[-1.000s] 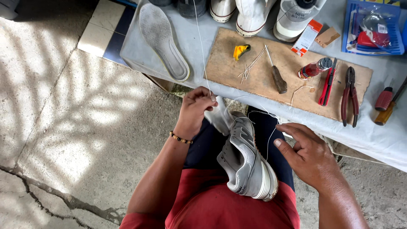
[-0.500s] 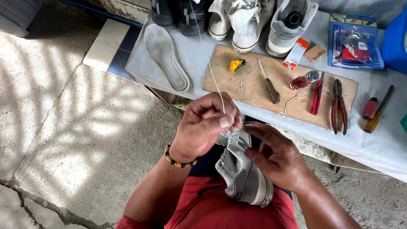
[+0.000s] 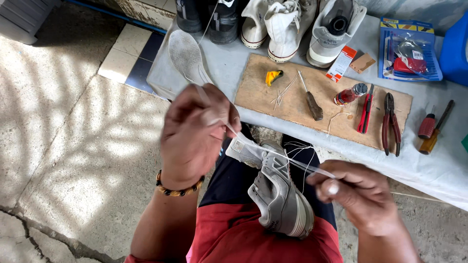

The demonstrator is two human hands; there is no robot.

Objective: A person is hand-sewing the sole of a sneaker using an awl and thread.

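grey sneaker [image 3: 280,199] on red shorts [image 3: 253,238]; white thread [image 3: 273,151]; brown-and-black bead bracelet [image 3: 178,187]; pale grey worktop [image 3: 229,68]; tan board [image 3: 321,100]; red-handled pliers [image 3: 391,124]; blue package [image 3: 409,51].

Six shoes [image 3: 279,202], one insole [image 3: 187,56], one board [image 3: 292,104], one pliers [image 3: 391,122], two screwdrivers [image 3: 431,129].

1 head cam looks steeply down, close over lap (hands near lens), workbench [image 3: 438,170] ahead.
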